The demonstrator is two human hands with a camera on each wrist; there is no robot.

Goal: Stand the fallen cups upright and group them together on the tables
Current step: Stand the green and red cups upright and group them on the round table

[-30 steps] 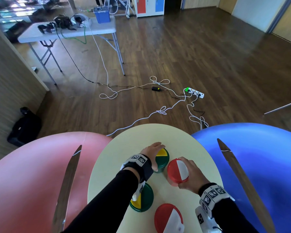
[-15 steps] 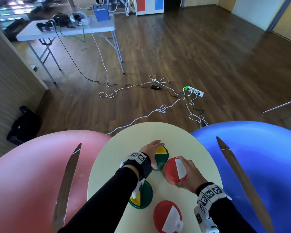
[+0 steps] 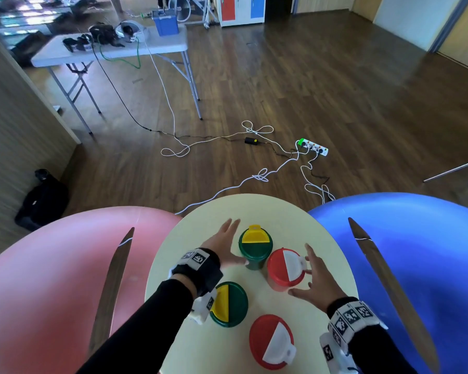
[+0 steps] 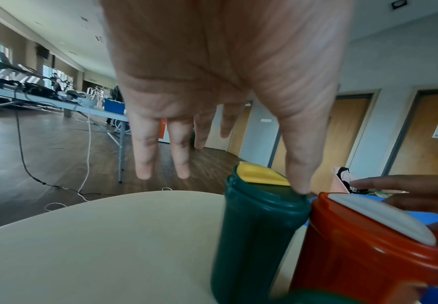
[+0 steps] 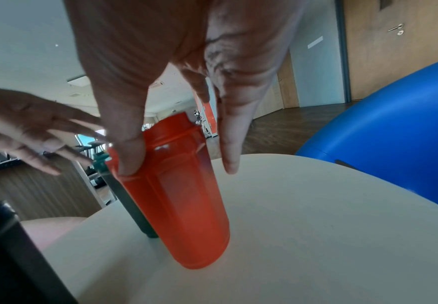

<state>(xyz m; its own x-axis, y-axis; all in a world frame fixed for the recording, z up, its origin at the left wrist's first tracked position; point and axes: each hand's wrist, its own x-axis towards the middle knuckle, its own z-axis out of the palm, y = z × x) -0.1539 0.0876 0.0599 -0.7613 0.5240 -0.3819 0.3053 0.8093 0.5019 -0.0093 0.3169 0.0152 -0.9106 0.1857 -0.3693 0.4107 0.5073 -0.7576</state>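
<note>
Here, four lidded cups [image 3: 255,248] upright, grouped on cream bench [image 3: 287,211]; left hand [image 3: 222,245] and right hand [image 3: 318,282] spread open, flanking far pair, steadying.

Two arms in black long sleeves reach forward, each wrist wrapped in a black band carrying white tags printed with black square markers. The left hand [image 3: 223,245] is spread flat, fingers straight and slightly apart, thumb pointing inward. The right hand [image 3: 318,283] is likewise spread, fingers straight and splayed, palm facing inward, grasping nothing.
</note>
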